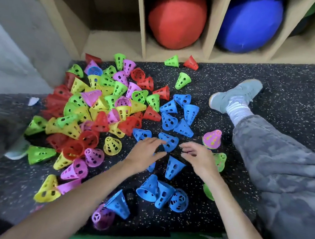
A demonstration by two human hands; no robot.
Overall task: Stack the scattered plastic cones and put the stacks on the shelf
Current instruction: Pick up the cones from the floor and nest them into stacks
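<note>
Several perforated plastic cones lie scattered on the dark speckled floor. A mixed pile of red, green, yellow and pink cones (101,110) fills the left. Blue cones are grouped in the middle (179,114) and near me (160,194). One blue cone (169,141) lies on its side between my hands. My left hand (144,151) reaches toward it with fingers spread, fingertips close to its rim. My right hand (199,157) hovers just right of it, fingers apart, holding nothing. Another blue cone (173,166) lies just below the hands.
A wooden cubby shelf (144,17) stands along the far wall, with an empty left compartment, a red ball (176,15) and a blue ball (249,21). My right leg and shoe (236,95) stretch out on the right. A pink-topped small stack (212,139) stands by the knee.
</note>
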